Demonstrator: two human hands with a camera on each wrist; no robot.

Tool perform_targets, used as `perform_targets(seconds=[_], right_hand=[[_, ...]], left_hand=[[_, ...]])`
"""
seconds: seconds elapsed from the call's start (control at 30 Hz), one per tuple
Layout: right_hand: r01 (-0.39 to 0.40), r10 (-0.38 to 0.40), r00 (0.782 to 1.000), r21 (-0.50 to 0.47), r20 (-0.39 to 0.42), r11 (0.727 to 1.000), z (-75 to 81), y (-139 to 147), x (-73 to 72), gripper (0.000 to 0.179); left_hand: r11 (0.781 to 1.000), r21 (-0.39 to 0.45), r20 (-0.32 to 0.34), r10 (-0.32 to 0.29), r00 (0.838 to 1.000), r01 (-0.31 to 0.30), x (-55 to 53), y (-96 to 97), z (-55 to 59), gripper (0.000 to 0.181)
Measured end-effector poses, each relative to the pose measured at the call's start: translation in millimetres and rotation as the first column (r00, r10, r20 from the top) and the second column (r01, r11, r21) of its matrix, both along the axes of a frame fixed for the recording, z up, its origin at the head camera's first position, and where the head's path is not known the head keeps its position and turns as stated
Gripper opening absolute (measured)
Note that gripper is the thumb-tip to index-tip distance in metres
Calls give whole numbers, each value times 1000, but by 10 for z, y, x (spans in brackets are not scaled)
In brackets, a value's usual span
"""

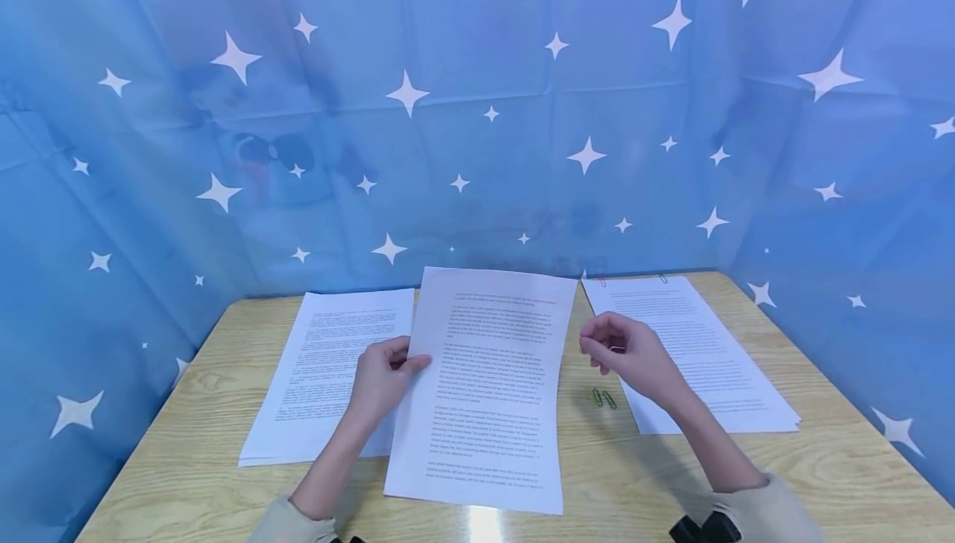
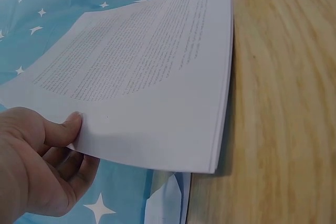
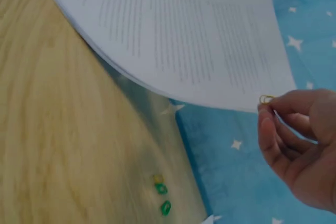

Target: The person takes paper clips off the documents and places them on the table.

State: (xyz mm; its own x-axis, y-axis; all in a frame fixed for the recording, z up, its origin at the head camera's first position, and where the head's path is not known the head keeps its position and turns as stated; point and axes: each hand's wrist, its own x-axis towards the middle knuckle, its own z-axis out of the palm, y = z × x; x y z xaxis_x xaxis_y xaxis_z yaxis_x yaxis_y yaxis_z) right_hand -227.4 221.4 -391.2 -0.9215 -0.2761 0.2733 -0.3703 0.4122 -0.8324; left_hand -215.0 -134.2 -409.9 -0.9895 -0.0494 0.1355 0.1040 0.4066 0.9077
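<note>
Here, left grip [image 1: 382,373]: closed with the thumb on the printed face of a sheaf and fingers behind it, at its left edge.
Sheaf [image 1: 488,394]: several printed sheets reaching rightward from the left grip, between both grips, tilted up and slightly bowed; cannot tell whether the lower edge touches the worktop.
Right grip [image 1: 634,356]: thumb and fingertips pinched together on a yellow clip, just beside the sheaf's right edge.
Yellow clip [image 3: 266,99]: at the right grip's fingertips, its end showing past them.
Green clips [image 1: 597,397]: lying on the worktop [image 1: 179,443], just nearer the person than the right grip's fingertips.
Left stack [image 1: 321,369]: printed sheets lying flat, partly under the left grip and extending left of it.
Right stack [image 1: 719,365]: printed sheets, partly under the right grip and extending right of it; a red clip [image 1: 602,283] and a dark clip [image 1: 662,278] sit on its far edge.
Curtain [image 1: 492,162]: blue with white stars, beyond both grips.
</note>
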Motion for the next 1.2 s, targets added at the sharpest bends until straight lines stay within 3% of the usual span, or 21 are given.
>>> perform_targets(seconds=[0.5,0.8,1.2], right_hand=[[-82,64,993,191,101,978,-249,297,59,12],[-157,113,976,240,186,958,-329,448,109,6],[-215,147,960,288,240,933,-371,510,182,7]], left_hand=[[1000,17,1,-14,1000,14,6,-6,-15,22],[1000,11,-3,-13,1000,13,-3,-8,-30,20],[1000,6,-5,-4,1000,4,-13,-8,-34,20]])
